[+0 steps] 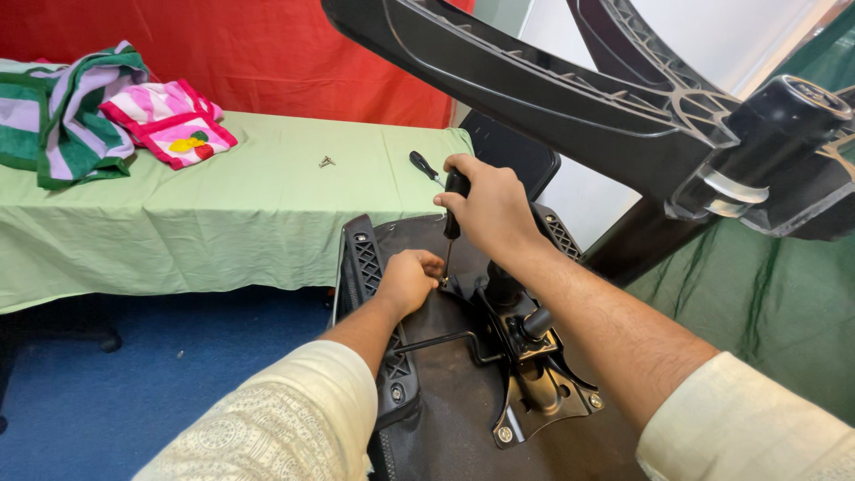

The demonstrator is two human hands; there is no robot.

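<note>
At the near edge, two cream patterned sleeves are seen, and between them lies an overturned office chair seat [445,392] with its black underside turned up. A metal tilt mechanism plate [543,392] is set on that underside, near and to the right, with a screw visible at its near corner and a thin lever rod running left from it.

A little farther, the left hand [408,281] is closed down at the far left corner of the plate, its fingers pinched around something small at the screwdriver tip; whether that is a screw cannot be told. Just above it, the right hand [490,209] is wrapped fully around the black handle of a screwdriver [450,233], which is held upright with its shaft pointing down to the spot beside the left fingers.

The step in hand is judged to be the working of a fastener at the plate's far corner. What seems called for there is steady downward pressure, with the shaft kept upright.

Overhead, the chair's star base [570,80] and gas cylinder [757,134] reach across the right. Farther left, a table [223,214] under a green cloth carries a second screwdriver [424,166], loose screws [327,161] and folded striped fabrics [80,107].
</note>
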